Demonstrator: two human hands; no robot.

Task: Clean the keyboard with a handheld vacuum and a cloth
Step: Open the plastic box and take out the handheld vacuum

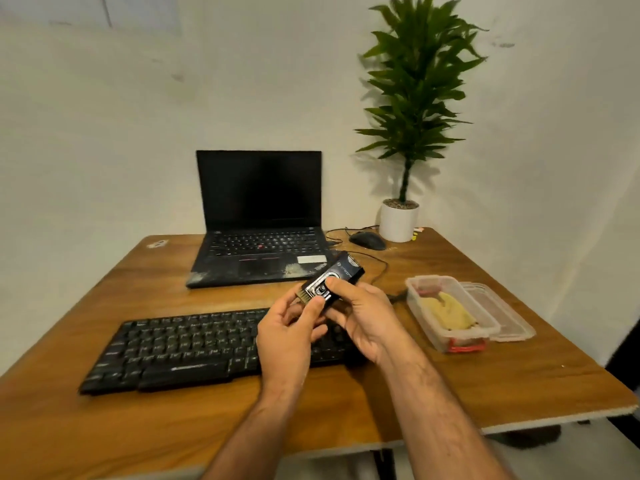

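Brown wooden surface (104, 427) carrying an open black laptop (259, 216) with dark screen at the rear. To its right: black computer mouse (367, 240) with cable, and tall green leafy plant in a white cylindrical pot (399, 221). White wall (104, 133) behind.

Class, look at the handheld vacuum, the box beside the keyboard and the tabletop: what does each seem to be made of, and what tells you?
Handheld vacuum: likely hard plastic, glossy black with a shiny silver panel catching light; pale bristles at its front.
Box: clear, slightly cloudy plastic, since the yellow cloth shows through its walls.
Tabletop: wood-look brown surface with grain streaks; the pale edge suggests laminate or veneer on board.
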